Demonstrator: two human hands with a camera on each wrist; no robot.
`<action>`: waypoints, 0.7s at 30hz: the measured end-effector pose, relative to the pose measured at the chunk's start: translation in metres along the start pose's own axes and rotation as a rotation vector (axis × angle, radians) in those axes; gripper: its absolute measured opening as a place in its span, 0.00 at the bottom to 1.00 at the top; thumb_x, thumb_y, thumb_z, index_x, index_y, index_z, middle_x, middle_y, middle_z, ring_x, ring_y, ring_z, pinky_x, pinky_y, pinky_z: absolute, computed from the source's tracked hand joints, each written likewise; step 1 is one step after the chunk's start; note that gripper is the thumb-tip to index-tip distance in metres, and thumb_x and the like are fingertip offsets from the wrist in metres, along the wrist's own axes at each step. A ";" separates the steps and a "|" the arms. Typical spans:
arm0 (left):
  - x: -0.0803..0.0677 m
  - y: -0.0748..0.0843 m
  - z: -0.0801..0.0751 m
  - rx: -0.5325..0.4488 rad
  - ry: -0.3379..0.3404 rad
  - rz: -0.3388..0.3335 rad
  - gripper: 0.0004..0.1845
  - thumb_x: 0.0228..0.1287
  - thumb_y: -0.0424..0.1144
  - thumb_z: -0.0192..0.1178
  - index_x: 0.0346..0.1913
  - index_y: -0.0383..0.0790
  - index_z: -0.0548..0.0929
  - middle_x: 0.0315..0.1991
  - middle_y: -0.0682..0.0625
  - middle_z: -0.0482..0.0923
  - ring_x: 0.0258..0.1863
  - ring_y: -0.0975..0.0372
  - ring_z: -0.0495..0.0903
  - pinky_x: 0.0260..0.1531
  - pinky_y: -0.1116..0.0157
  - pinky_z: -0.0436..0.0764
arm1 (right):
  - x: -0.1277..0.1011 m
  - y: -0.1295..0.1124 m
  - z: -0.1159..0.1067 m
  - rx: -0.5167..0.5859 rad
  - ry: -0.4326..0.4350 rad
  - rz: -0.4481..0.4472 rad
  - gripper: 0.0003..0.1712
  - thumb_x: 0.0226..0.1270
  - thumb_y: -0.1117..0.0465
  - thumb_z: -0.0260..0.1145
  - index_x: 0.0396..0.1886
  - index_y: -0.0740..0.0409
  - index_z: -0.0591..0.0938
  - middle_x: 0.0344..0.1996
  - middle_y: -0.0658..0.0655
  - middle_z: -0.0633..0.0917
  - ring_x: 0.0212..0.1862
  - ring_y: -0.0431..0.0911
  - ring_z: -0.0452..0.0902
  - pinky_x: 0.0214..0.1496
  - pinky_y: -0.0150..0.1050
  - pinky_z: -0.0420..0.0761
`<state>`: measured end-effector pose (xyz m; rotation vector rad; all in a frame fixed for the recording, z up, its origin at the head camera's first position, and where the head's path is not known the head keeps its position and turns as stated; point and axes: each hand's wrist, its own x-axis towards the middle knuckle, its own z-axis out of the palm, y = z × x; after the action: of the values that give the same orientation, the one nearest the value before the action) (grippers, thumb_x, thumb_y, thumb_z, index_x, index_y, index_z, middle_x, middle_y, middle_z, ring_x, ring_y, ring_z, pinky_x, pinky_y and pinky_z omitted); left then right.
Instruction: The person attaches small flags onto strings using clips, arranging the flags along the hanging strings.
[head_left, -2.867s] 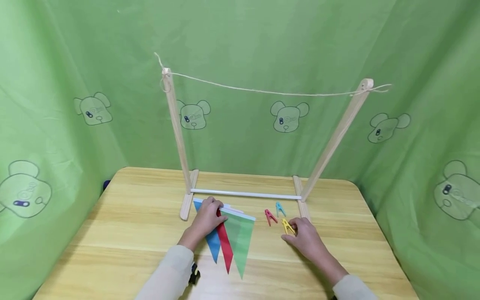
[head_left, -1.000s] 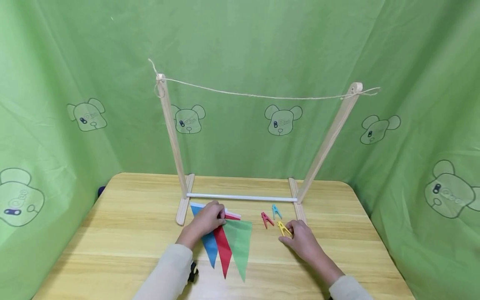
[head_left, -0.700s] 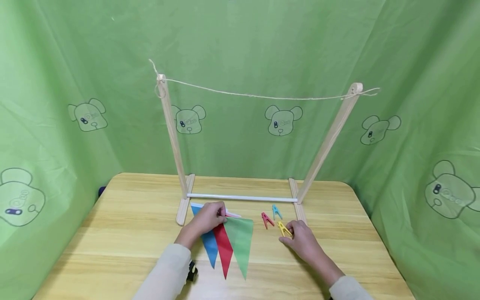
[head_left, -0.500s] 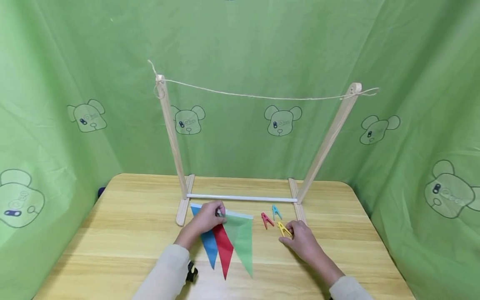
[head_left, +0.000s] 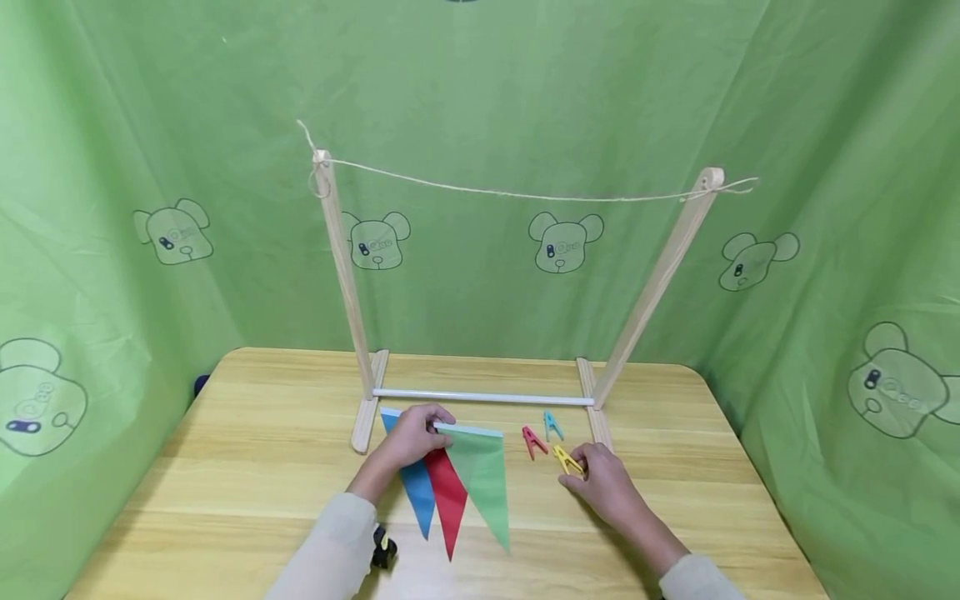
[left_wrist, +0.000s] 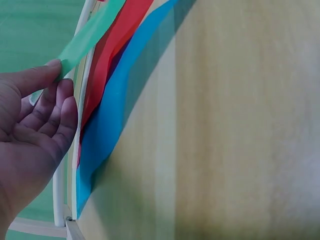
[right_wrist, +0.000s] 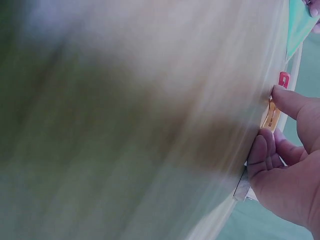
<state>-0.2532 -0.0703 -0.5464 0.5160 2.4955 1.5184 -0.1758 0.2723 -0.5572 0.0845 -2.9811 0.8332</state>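
My left hand (head_left: 416, 435) pinches the green pennant (head_left: 483, 471) near the left end of its white top band. In the left wrist view, thumb and forefinger hold the green pennant (left_wrist: 92, 37) above the red pennant (left_wrist: 107, 62) and the blue pennant (left_wrist: 116, 97). Those two lie on the table, their upper parts partly hidden by the hand in the head view. At the right, my right hand (head_left: 607, 482) has thumb and fingers about the yellow clothespin (head_left: 567, 459), which stays on the tabletop. Beside it lie a red clothespin (head_left: 534, 442) and a blue clothespin (head_left: 553, 426).
Behind the hands stands a wooden frame with a left post (head_left: 345, 275), a right post (head_left: 660, 283) and a white bottom rod (head_left: 483, 397). A sagging string (head_left: 498, 193) joins the post tops. Green curtains (head_left: 480, 100) surround the wooden table (head_left: 247, 467).
The green pennant's top edge was folded out of sight a second ago; now its white band shows again and its tip has swung right. The right hand stays at the yellow clothespin.
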 end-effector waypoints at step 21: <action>-0.005 -0.004 0.007 -0.118 0.102 -0.063 0.09 0.59 0.28 0.73 0.42 0.31 0.88 0.26 0.51 0.75 0.27 0.64 0.72 0.27 0.69 0.75 | -0.002 -0.004 -0.005 0.042 -0.036 0.022 0.19 0.55 0.62 0.82 0.41 0.63 0.81 0.31 0.54 0.76 0.32 0.43 0.69 0.30 0.32 0.70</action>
<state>-0.2474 -0.0681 -0.5535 0.3463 2.4503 1.6947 -0.1731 0.2714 -0.5505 0.0683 -3.0038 0.9058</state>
